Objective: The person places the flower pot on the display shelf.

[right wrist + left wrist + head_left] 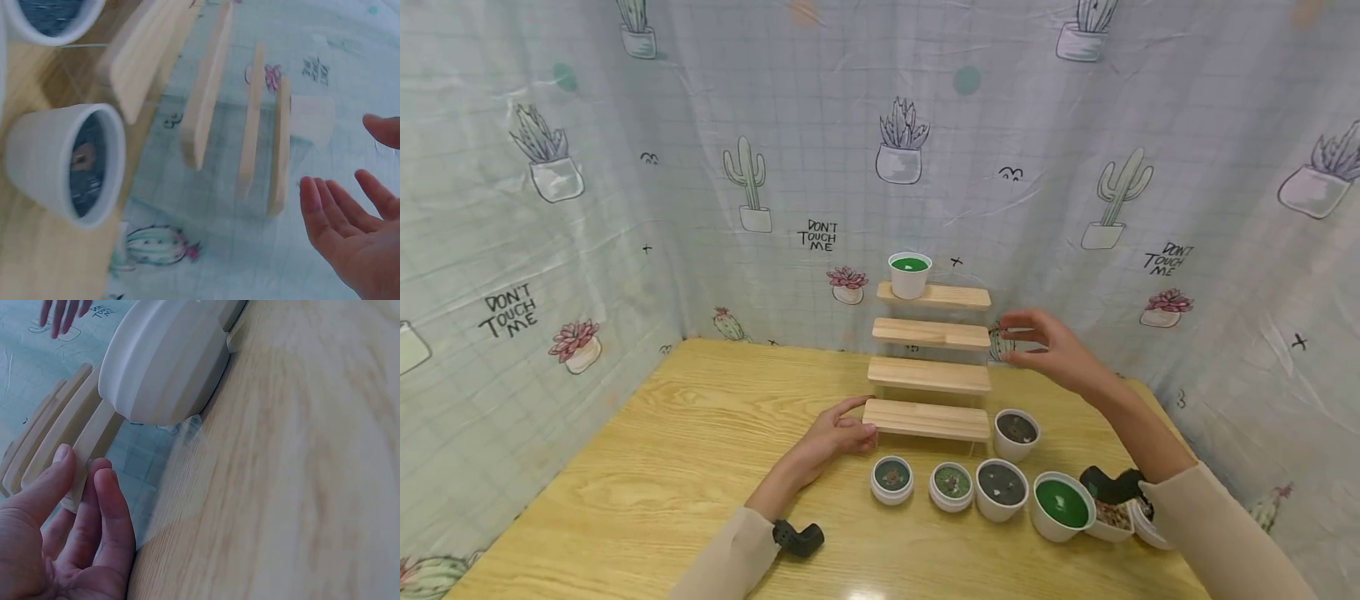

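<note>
A tiered wooden display stand [928, 419] with several light planks on thin, see-through supports stands at the back of the table. My left hand [831, 437] pinches the left end of its lowest plank; in the left wrist view the thumb lies on one face of the plank [94, 440] and fingers on the other. My right hand [1056, 354] hovers right of the upper planks, holding nothing, fingers apart and loosely bent. On the left of the top plank sits a white pot [910, 279] with a green inside. A white pot with dark filling [56, 162] stands by the stand's right foot.
Before the stand are a low dark-filled pot [892, 481], a low green-filled pot [951, 487], a taller dark-filled pot [1002, 492] and a green-filled pot [1063, 508]. A container of brownish bits [1111, 521] is partly behind the right wrist. A cactus-print curtain [820, 125] hangs behind.
</note>
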Available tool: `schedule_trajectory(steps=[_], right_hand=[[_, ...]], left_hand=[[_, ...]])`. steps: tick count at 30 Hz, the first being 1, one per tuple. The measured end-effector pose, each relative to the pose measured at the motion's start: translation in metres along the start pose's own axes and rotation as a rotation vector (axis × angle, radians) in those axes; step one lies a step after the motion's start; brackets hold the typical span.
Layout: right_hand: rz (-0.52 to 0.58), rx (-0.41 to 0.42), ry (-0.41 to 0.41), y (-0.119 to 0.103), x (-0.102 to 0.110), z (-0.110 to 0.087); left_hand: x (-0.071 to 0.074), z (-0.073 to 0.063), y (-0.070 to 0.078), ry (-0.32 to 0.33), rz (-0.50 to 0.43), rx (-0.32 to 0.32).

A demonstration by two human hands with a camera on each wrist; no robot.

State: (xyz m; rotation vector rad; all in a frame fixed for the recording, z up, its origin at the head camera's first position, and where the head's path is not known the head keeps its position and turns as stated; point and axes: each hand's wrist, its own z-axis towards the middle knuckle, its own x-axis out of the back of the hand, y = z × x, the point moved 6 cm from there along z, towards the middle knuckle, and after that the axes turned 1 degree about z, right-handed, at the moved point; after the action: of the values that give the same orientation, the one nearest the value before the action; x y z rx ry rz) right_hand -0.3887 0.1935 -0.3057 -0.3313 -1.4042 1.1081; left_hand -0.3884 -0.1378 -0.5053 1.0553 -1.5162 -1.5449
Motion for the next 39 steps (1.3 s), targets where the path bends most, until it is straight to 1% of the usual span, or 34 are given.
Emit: schedule_trajectory(steps=[5,8,11,14,15,21,28,31,36,39], right_hand=[[-0.031,-0.012,0.002,0.025,0.001,-0.028],[-0.017,-0.023,-0.012,0.035,0.000,-0.042],[0.001,-0.026,-0.024,0.044,-0.002,-0.052],[0.038,-0.024,-0.029,0.053,-0.005,-0.059],[0.052,-0.034,-0.027,0.057,-0.007,-0.060],[0.086,-0.080,0.013,0.076,-0.016,-0.064],[0.064,-0.061,0.051,0.089,-0.018,-0.063],[0.079,-0.071,0.060,0.095,-0.018,-0.063],[0.084,-0.058,0.028,0.102,-0.021,-0.060],[0.072,-0.056,0.013,0.104,-0.021,-0.061]], left_hand=[[0.003,0.000,-0.001,0.013,0.015,0.004],[0.003,0.002,-0.001,0.009,0.013,0.002],[0.002,0.004,0.000,0.000,0.008,-0.005],[0.001,0.005,0.001,-0.006,0.008,-0.015],[0.001,0.005,0.001,-0.007,0.008,-0.016],[0.003,0.003,-0.002,-0.013,0.015,-0.003],[0.002,0.004,-0.004,-0.011,0.002,-0.006],[0.000,0.004,-0.004,-0.014,0.002,-0.005],[0.001,0.004,-0.004,0.003,-0.004,-0.010],[0.000,0.003,-0.004,-0.009,-0.003,-0.007]])
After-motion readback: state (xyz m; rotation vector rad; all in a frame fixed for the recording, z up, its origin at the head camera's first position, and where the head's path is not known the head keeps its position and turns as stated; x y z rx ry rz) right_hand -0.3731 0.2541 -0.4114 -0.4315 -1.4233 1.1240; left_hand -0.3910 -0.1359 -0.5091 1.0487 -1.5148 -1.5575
